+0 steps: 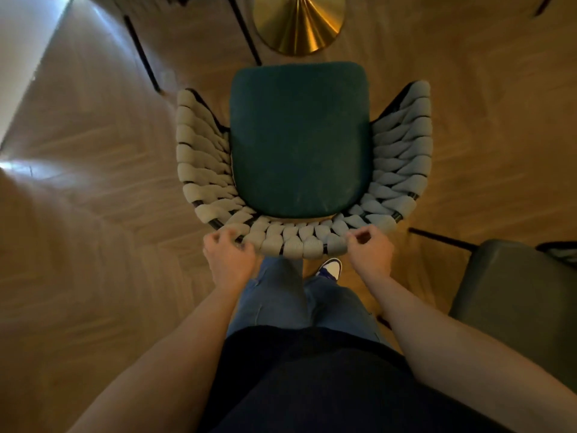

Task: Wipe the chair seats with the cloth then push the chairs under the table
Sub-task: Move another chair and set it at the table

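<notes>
The chair (pixel 299 142) with the teal seat is parked on the wood floor (pixel 93 214), just short of the gold table base (pixel 298 23). Its woven back rim is gripped by the left hand (pixel 229 256) and right hand (pixel 370 250), fingers curled over it, and a second chair (pixel 518 304) is seen off right

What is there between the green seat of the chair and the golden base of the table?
In the head view, only bare wooden floor lies between the green seat and the golden table base; a thin black leg crosses just left of that stretch.
</notes>
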Demonstrator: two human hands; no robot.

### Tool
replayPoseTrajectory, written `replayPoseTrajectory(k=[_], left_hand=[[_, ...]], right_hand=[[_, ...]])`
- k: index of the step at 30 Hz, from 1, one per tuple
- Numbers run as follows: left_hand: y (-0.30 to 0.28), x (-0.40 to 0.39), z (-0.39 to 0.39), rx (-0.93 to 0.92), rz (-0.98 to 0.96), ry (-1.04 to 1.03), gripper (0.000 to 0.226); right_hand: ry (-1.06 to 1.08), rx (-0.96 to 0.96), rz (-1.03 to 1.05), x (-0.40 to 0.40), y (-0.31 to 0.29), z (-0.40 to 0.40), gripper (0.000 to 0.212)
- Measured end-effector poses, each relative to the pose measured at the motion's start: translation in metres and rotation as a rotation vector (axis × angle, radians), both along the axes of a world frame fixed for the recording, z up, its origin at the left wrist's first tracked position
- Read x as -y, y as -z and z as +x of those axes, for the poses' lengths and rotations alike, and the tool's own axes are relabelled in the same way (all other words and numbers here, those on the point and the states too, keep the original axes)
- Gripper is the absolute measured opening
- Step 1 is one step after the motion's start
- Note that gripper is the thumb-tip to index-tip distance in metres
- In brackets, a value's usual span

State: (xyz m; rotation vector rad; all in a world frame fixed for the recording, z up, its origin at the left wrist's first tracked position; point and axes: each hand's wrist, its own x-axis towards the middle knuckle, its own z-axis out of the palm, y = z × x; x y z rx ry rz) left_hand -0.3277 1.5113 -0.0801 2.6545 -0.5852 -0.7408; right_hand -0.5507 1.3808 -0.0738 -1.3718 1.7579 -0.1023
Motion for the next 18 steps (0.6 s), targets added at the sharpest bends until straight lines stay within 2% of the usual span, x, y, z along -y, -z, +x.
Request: replayPoseTrajectory(k=[2,4,7,9,12,18], left_hand=[[-0.001,0.003,0.001,-0.195,-0.026,-0.396,0.052],[0.007,0.006,0.007,-0.451,-0.117,-0.65,0.059],[0.019,0.013,0.018,-0.758,-0.283,-0.834,0.046],[0.022,0.022,0.024,-0.773,-0.308,-0.858,0.037],[0.024,0.029,0.027,-0.739,-0.281,-0.865,0.037],[0.025,0.052,0.036,-0.784,-0.318,-0.878,0.038]], right_hand=[[0.358,-0.002,0.164,0.003,0.007,-0.004,0.026],[0.545,0.032,0.353,0.007,0.016,-0.009,0.048],[0.699,0.255,0.524,0.017,0.018,-0.003,0.029],[0.73,0.323,0.557,0.026,0.017,0.001,0.037],[0.751,0.298,0.55,0.034,0.015,0.007,0.043],[0.762,0.22,0.498,0.063,0.013,0.02,0.027]])
